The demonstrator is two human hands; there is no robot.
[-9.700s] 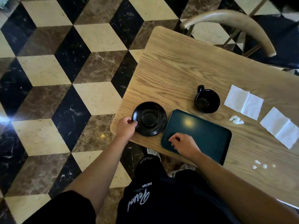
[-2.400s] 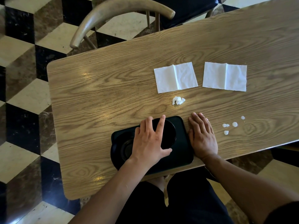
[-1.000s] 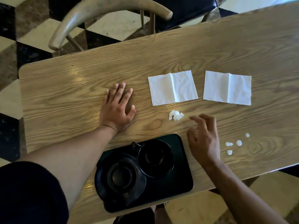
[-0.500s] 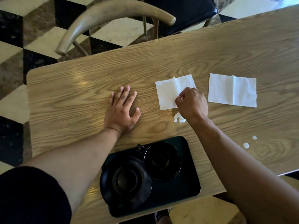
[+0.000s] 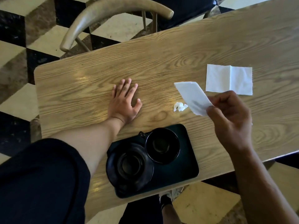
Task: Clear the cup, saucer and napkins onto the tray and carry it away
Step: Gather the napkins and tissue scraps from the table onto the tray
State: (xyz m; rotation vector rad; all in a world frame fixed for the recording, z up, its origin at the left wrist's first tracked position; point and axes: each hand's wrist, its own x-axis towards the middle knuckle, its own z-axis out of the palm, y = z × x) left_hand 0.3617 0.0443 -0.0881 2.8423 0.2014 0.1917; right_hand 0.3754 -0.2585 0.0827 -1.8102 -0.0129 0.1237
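Note:
A dark tray (image 5: pixel 182 173) lies at the near edge of the wooden table (image 5: pixel 178 50). On it stand a black saucer (image 5: pixel 129 167) at the left and a black cup (image 5: pixel 162 145) at the right. My right hand (image 5: pixel 229 117) is raised above the table, shut on a white napkin (image 5: pixel 192 97) that hangs folded from its fingers. A second white napkin (image 5: pixel 229 80) lies flat farther right. A small crumpled white scrap (image 5: pixel 179 106) sits on the wood below the held napkin. My left hand (image 5: pixel 124 102) rests flat on the table, fingers spread, holding nothing.
A wooden chair (image 5: pixel 113 12) with a curved back stands at the table's far side. The floor is a black, brown and cream cube-pattern tile (image 5: pixel 21 50). The table's left edge and near edge are close to the tray.
My right hand has lifted the left napkin off the table and drawn it back toward me. My left hand stays flat on the wood. The tray, cup and saucer have not moved.

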